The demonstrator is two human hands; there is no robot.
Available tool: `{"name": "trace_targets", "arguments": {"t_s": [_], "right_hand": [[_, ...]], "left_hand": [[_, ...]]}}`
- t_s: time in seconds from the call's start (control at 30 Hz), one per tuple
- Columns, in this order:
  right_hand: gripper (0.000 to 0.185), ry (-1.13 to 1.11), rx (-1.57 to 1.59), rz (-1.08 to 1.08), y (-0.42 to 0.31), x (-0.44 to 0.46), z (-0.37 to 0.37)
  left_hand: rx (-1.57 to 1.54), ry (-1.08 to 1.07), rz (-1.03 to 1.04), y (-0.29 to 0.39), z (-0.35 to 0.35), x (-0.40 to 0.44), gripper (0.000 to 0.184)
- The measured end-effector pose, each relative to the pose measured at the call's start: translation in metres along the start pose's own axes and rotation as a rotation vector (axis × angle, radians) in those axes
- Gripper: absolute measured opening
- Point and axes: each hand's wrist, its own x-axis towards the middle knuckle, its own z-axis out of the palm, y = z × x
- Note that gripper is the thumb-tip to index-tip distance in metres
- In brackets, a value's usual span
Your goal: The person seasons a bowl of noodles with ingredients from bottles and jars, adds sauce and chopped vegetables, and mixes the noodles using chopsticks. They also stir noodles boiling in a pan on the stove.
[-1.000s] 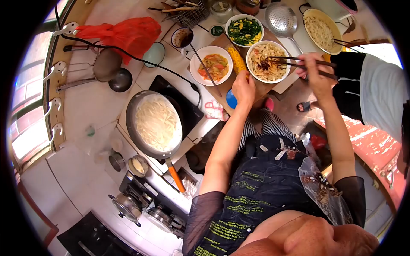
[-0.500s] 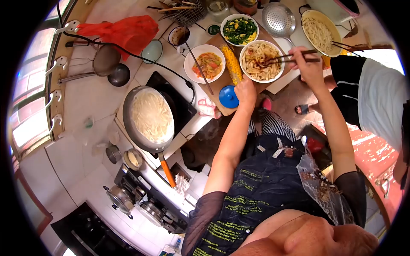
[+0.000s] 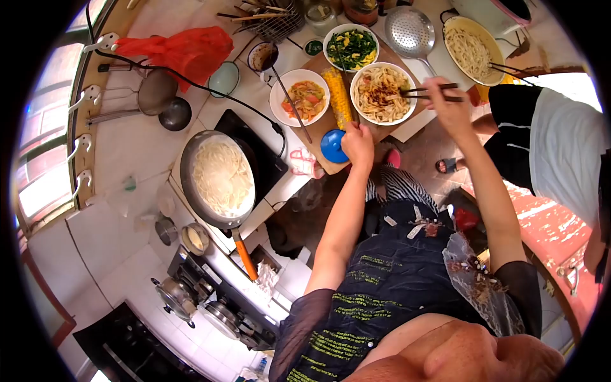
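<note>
My right hand (image 3: 449, 111) grips a pair of dark chopsticks (image 3: 439, 86), their tips in a white bowl of noodles (image 3: 382, 99) with dark sauce on top. My left hand (image 3: 358, 145) is closed at the near side of that bowl, around a thin, long-handled utensil (image 3: 349, 89) that slants up towards the greens; its far end is hard to make out. Beside this hand are a blue lid (image 3: 334, 146) and a yellow corn cob (image 3: 337, 95). Left of the corn is a bowl of tomato and egg (image 3: 304, 99); behind it, a bowl of greens with egg (image 3: 352, 48).
A pan of pale noodles (image 3: 223, 175) sits left, its orange handle (image 3: 244, 258) jutting towards me. A skimmer (image 3: 410, 35) and a yellow pot of noodles (image 3: 468, 54) lie back right. A black cable (image 3: 210, 83) crosses the counter. Another person (image 3: 560, 134) stands on the right.
My right hand and the chopsticks have shifted slightly down and left over the noodles. In my left hand, the thin utensil now shows, slanting up beside the corn. The view has moved a little.
</note>
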Motion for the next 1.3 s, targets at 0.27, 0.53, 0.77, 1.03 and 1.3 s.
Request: {"name": "trace_targets", "arguments": {"t_s": [0.27, 0.53, 0.77, 1.03, 1.3], "right_hand": [[0.024, -0.079, -0.048, -0.095, -0.02, 0.009, -0.003], [0.024, -0.133, -0.082, -0.084, -0.007, 0.02, 0.002], [0.022, -0.231, -0.111, 0.088, -0.002, 0.003, 0.018], [0.019, -0.202, -0.016, -0.038, 0.001, -0.009, 0.033], [0.032, -0.013, -0.022, 0.01, -0.033, -0.006, -0.032]], "left_hand": [[-0.449, -0.101, -0.208, 0.003, -0.072, -0.015, 0.013], [-0.532, -0.061, -0.31, -0.003, -0.123, 0.011, 0.014], [-0.386, -0.094, -0.282, -0.005, -0.129, 0.035, 0.016], [0.281, -0.01, -0.089, -0.011, -0.112, 0.047, 0.025], [0.354, -0.033, -0.044, -0.013, -0.108, 0.055, 0.027]]}}
